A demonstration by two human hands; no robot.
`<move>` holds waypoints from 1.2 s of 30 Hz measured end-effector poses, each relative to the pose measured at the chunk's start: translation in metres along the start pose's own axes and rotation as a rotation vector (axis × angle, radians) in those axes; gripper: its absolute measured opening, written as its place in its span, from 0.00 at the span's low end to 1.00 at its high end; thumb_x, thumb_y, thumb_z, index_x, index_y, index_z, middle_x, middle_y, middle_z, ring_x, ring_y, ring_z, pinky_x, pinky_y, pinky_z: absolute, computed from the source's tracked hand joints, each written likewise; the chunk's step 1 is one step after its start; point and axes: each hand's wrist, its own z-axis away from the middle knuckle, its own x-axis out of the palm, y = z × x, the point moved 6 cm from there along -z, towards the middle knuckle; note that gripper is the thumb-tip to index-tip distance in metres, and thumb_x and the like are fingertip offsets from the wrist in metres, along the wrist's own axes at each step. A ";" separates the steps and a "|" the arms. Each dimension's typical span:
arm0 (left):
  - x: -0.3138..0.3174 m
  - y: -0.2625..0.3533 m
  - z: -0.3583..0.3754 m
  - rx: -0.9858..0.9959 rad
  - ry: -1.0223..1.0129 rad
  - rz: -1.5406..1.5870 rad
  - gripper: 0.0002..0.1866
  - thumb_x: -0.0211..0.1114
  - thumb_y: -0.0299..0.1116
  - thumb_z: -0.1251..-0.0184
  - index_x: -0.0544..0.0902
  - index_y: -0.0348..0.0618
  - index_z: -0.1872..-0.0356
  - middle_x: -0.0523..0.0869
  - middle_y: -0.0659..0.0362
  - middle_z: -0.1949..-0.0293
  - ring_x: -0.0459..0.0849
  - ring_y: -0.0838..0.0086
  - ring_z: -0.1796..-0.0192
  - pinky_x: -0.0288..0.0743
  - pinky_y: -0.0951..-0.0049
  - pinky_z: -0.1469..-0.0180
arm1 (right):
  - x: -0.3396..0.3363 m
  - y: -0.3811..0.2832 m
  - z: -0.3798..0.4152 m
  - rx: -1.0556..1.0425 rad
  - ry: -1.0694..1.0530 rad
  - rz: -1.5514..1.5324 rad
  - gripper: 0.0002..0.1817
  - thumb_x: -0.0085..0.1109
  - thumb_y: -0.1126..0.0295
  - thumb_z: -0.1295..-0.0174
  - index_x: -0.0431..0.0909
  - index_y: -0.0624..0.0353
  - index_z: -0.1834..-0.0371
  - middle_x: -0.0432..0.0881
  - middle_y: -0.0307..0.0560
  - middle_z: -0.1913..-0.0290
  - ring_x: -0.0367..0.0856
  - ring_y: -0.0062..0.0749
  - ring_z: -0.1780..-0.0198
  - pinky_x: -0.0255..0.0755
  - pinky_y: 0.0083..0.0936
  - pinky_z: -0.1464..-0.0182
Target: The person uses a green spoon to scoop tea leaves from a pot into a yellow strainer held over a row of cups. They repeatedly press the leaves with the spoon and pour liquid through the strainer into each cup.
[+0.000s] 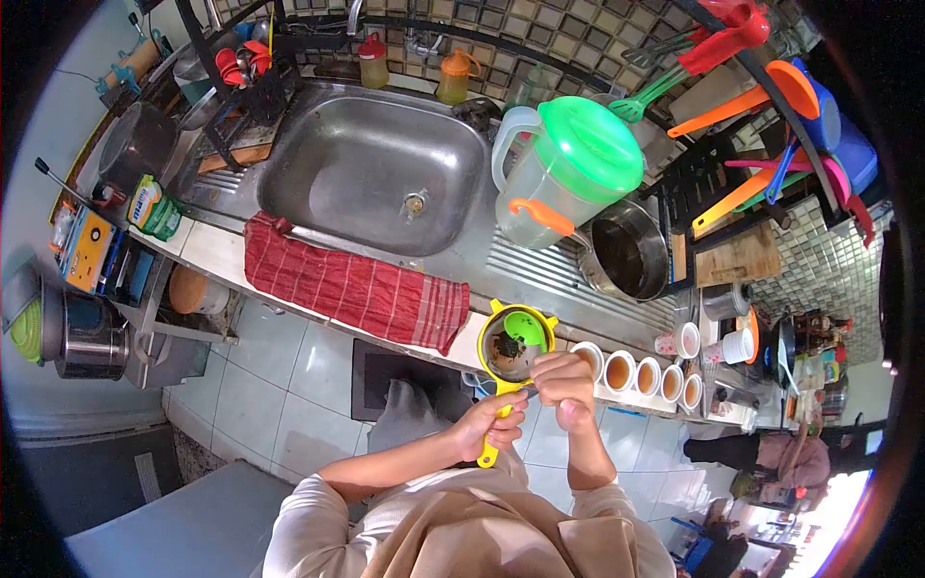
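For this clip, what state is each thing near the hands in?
Left hand: closed round the strainer handle
Right hand: curled; contents hidden
Strainer: held up, dark bits inside
Row of cups: brown liquid inside
Pitcher: lid on
Pot: uncovered
Red towel: spread out

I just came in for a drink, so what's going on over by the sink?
Someone at the counter has a yellow strainer by its handle in the left hand. Dark bits and a green item, perhaps a spoon, are in it. The right hand is curled by the rim; whether it grips anything is unclear. Just to the right, five cups of brown liquid stand in a row.
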 end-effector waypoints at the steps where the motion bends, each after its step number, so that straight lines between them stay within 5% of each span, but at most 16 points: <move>1: -0.002 -0.001 -0.001 0.001 -0.001 0.000 0.14 0.49 0.43 0.37 0.63 0.52 0.80 0.54 0.72 0.91 0.51 0.89 0.90 0.44 0.88 0.89 | 0.000 0.000 0.000 0.000 -0.001 0.000 0.25 0.35 0.55 0.46 0.48 0.57 0.96 0.49 0.38 0.94 0.48 0.29 0.93 0.41 0.25 0.85; 13: -0.003 -0.002 -0.001 -0.001 -0.060 0.024 0.11 0.49 0.42 0.36 0.65 0.52 0.77 0.54 0.72 0.90 0.52 0.89 0.89 0.45 0.88 0.88 | 0.005 0.008 0.012 0.084 0.013 -0.038 0.25 0.36 0.54 0.47 0.49 0.57 0.96 0.51 0.38 0.94 0.49 0.29 0.92 0.42 0.25 0.85; 16: -0.002 -0.001 0.000 0.014 -0.076 -0.025 0.11 0.49 0.44 0.37 0.66 0.51 0.74 0.59 0.72 0.89 0.58 0.87 0.87 0.53 0.86 0.85 | 0.006 0.008 0.012 0.079 0.028 -0.026 0.25 0.37 0.54 0.47 0.50 0.57 0.96 0.51 0.38 0.94 0.50 0.29 0.92 0.42 0.25 0.85; 18: -0.009 0.003 0.004 0.114 0.123 -0.225 0.13 0.49 0.47 0.37 0.68 0.49 0.68 0.68 0.67 0.82 0.67 0.82 0.80 0.64 0.81 0.77 | 0.005 0.007 0.009 0.093 0.035 -0.021 0.26 0.37 0.53 0.48 0.50 0.57 0.96 0.51 0.38 0.94 0.50 0.29 0.92 0.42 0.25 0.85; 21: -0.015 0.004 0.018 0.338 0.151 -0.165 0.17 0.48 0.50 0.37 0.68 0.47 0.63 0.74 0.62 0.73 0.74 0.76 0.72 0.69 0.76 0.67 | 0.003 0.006 0.008 0.100 0.065 -0.030 0.26 0.37 0.53 0.48 0.50 0.58 0.96 0.51 0.38 0.94 0.50 0.29 0.92 0.43 0.25 0.85; 24: -0.045 -0.019 0.026 0.175 0.171 0.129 0.19 0.47 0.51 0.37 0.67 0.45 0.58 0.75 0.59 0.67 0.76 0.73 0.66 0.70 0.74 0.61 | 0.001 0.007 0.010 0.099 0.079 -0.033 0.26 0.37 0.53 0.48 0.50 0.58 0.96 0.51 0.38 0.94 0.50 0.30 0.92 0.43 0.25 0.85; 27: -0.091 -0.030 0.023 0.132 0.196 0.085 0.19 0.46 0.49 0.37 0.67 0.44 0.55 0.75 0.59 0.66 0.76 0.74 0.64 0.70 0.75 0.59 | 0.002 0.007 0.011 0.089 0.085 -0.018 0.26 0.37 0.53 0.48 0.50 0.58 0.96 0.51 0.38 0.94 0.50 0.30 0.92 0.43 0.25 0.85; 34: -0.091 -0.027 -0.003 0.057 0.259 -0.260 0.17 0.49 0.44 0.38 0.68 0.42 0.57 0.76 0.58 0.69 0.76 0.76 0.69 0.72 0.75 0.64 | 0.000 0.007 0.014 0.079 0.102 -0.013 0.26 0.38 0.53 0.49 0.50 0.58 0.97 0.51 0.39 0.94 0.50 0.30 0.92 0.43 0.25 0.85; 36: -0.101 -0.035 -0.020 0.053 0.198 -0.594 0.20 0.49 0.50 0.39 0.70 0.42 0.60 0.75 0.62 0.77 0.74 0.79 0.76 0.68 0.80 0.74 | 0.000 0.006 0.018 0.067 0.041 -0.035 0.21 0.38 0.57 0.49 0.54 0.59 0.93 0.55 0.43 0.91 0.55 0.35 0.90 0.48 0.28 0.84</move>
